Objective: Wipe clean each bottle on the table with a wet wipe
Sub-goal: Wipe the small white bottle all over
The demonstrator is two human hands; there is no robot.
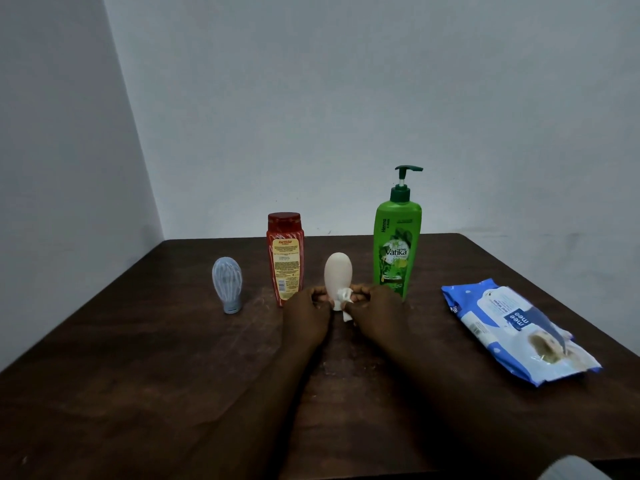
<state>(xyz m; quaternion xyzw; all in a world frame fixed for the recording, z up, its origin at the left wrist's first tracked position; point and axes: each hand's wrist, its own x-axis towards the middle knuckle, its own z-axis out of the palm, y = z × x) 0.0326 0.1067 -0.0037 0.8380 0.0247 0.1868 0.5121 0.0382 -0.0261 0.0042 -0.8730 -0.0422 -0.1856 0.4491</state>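
Observation:
A small cream bottle (338,271) stands cap-down at the table's middle. My left hand (306,315) grips its lower part from the left. My right hand (375,311) holds a white wet wipe (344,301) wrapped round the bottle's neck from the right. A red bottle (285,258) stands just left behind it, a tall green pump bottle (397,242) right behind it, and a small pale blue bottle (227,284) stands cap-down further left.
A blue wet wipe pack (519,330) lies flat at the right of the dark wooden table (156,358). Grey walls meet in a corner behind the table's far left. A pale object (571,469) shows at the bottom right edge.

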